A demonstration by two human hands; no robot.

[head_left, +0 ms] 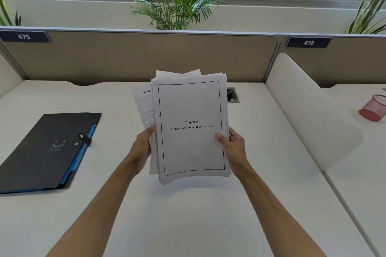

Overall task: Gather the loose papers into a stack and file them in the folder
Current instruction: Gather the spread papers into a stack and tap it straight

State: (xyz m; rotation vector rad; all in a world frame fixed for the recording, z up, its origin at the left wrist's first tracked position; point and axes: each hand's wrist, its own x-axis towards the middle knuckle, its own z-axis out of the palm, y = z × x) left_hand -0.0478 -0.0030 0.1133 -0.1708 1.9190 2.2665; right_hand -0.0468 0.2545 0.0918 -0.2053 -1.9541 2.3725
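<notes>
I hold a stack of white papers (189,106) upright above the middle of the desk; its sheets are uneven, some sticking out at the top and left. The front sheet reads "Chapter 5, Analysis of Financial statements". My left hand (143,146) grips the stack's left edge and my right hand (235,150) grips its right edge, thumb on the front sheet. A black folder (48,148) with blue inner pockets and a snap strap lies closed and flat on the desk to the left, apart from both hands.
The white desk (188,215) is bounded by a tan partition (146,56) at the back and a frosted curved divider (309,110) on the right. A cable port (232,95) sits behind the papers. A red mesh cup (373,107) lies on the neighbouring desk.
</notes>
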